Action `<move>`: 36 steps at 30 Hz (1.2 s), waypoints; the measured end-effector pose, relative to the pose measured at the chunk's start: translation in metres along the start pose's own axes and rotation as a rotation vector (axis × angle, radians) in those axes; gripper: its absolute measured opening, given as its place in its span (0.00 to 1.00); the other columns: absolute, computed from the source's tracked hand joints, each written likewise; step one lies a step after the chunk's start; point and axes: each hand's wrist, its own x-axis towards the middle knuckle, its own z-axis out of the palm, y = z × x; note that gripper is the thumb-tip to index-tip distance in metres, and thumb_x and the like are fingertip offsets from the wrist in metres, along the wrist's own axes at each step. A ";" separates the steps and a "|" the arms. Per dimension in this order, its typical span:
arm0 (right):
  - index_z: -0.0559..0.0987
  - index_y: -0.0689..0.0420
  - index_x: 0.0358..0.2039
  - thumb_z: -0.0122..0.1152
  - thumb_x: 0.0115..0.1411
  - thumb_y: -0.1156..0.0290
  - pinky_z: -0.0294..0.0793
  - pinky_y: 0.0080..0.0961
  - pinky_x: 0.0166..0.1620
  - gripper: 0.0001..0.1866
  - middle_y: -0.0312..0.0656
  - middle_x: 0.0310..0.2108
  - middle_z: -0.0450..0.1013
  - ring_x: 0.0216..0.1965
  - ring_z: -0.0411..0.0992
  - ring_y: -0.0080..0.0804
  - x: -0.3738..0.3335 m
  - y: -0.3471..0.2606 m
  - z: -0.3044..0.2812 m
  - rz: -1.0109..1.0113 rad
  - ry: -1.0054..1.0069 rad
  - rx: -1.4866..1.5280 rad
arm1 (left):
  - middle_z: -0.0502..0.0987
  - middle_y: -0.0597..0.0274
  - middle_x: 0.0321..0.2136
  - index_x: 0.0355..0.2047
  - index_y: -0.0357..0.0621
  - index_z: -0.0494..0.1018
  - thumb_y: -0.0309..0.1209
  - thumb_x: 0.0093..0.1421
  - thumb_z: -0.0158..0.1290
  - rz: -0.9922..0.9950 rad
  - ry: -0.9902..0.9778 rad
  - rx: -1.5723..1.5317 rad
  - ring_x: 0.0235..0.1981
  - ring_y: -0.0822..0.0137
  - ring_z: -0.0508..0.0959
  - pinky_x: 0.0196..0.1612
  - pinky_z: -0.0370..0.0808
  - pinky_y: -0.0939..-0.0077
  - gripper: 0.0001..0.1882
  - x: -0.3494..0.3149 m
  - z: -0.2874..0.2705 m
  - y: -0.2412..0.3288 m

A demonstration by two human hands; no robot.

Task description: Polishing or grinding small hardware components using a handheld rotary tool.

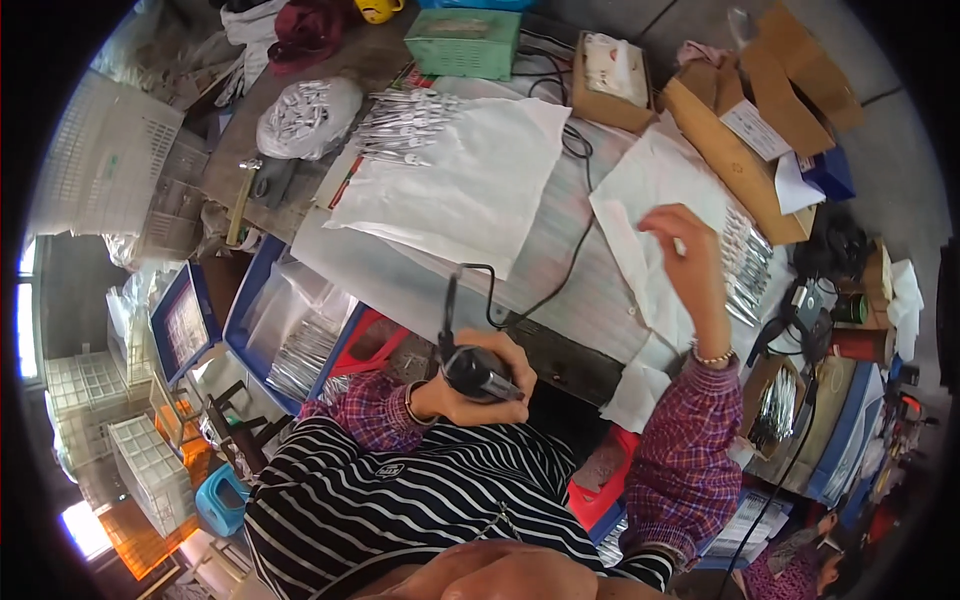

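Observation:
My left hand [490,385] is closed around a black corded handheld tool [478,372], held in front of my body at the table's near edge. Its cord rises from the top and runs across the table. My right hand [690,245] hovers over the white sheet [650,190] on the right, fingers bent and apart, with nothing visible in it. Just right of that hand lies a row of shiny metal pieces [748,265], too small to name. A second batch of slim metal pieces [405,125] rests on another white sheet [470,180] at the far left.
A green metal box [463,43] and an open carton [610,85] stand at the back. To the left are a plastic bag of metal pieces [310,115] and a hammer [243,200]. Blue bins [240,310] flank my left side; long cardboard [735,150] lies right.

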 end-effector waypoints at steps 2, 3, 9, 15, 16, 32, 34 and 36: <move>0.77 0.61 0.27 0.51 0.47 0.86 0.70 0.29 0.34 0.09 0.46 0.30 0.73 0.30 0.72 0.44 0.021 -0.021 0.029 -0.069 -0.051 0.108 | 0.75 0.60 0.22 0.28 0.38 0.68 0.19 0.46 0.62 -0.013 -0.010 -0.024 0.23 0.71 0.77 0.25 0.71 0.80 0.13 -0.006 -0.001 0.004; 0.77 0.61 0.27 0.51 0.47 0.85 0.70 0.30 0.34 0.09 0.46 0.30 0.73 0.31 0.72 0.45 0.035 -0.030 0.046 -0.080 -0.102 0.158 | 0.75 0.61 0.22 0.28 0.37 0.68 0.19 0.46 0.62 -0.014 -0.010 -0.019 0.23 0.71 0.77 0.25 0.71 0.80 0.13 -0.008 -0.004 0.009; 0.77 0.60 0.33 0.55 0.49 0.79 0.70 0.34 0.35 0.09 0.46 0.32 0.73 0.32 0.72 0.46 0.085 -0.049 0.151 -0.124 -0.178 0.174 | 0.75 0.59 0.22 0.29 0.38 0.68 0.21 0.47 0.62 -0.019 0.021 -0.053 0.23 0.70 0.77 0.26 0.72 0.79 0.13 -0.027 -0.023 0.010; 0.77 0.59 0.36 0.58 0.50 0.75 0.71 0.36 0.36 0.11 0.45 0.34 0.73 0.33 0.72 0.44 0.119 -0.063 0.233 -0.171 -0.113 0.004 | 0.72 0.57 0.22 0.33 0.38 0.66 0.15 0.45 0.59 0.021 0.014 -0.142 0.25 0.63 0.75 0.31 0.71 0.67 0.16 -0.043 -0.039 0.011; 0.77 0.58 0.36 0.59 0.50 0.73 0.71 0.36 0.36 0.11 0.44 0.34 0.72 0.34 0.71 0.43 0.122 -0.063 0.242 -0.168 -0.090 -0.052 | 0.72 0.57 0.22 0.33 0.38 0.66 0.15 0.45 0.59 0.019 0.013 -0.141 0.25 0.63 0.75 0.31 0.71 0.67 0.16 -0.043 -0.042 0.013; 0.75 0.61 0.29 0.63 0.47 0.76 0.74 0.24 0.31 0.09 0.41 0.28 0.73 0.29 0.74 0.33 0.112 -0.096 0.178 -0.023 0.171 0.530 | 0.75 0.57 0.23 0.30 0.39 0.69 0.19 0.47 0.61 -0.091 0.078 -0.084 0.25 0.69 0.76 0.30 0.73 0.76 0.13 -0.034 -0.046 0.020; 0.76 0.63 0.32 0.64 0.47 0.79 0.74 0.17 0.33 0.10 0.41 0.30 0.74 0.30 0.74 0.24 0.085 -0.103 0.139 0.067 0.208 0.763 | 0.75 0.56 0.23 0.31 0.38 0.68 0.18 0.46 0.61 -0.077 0.086 -0.136 0.25 0.66 0.76 0.31 0.73 0.74 0.14 -0.033 -0.042 0.020; 0.75 0.66 0.34 0.64 0.48 0.80 0.73 0.17 0.38 0.11 0.38 0.33 0.73 0.35 0.72 0.22 0.044 -0.095 0.094 0.143 0.248 0.799 | 0.74 0.55 0.24 0.32 0.38 0.67 0.17 0.46 0.61 -0.064 0.086 -0.238 0.26 0.64 0.76 0.32 0.73 0.70 0.15 -0.025 -0.034 0.017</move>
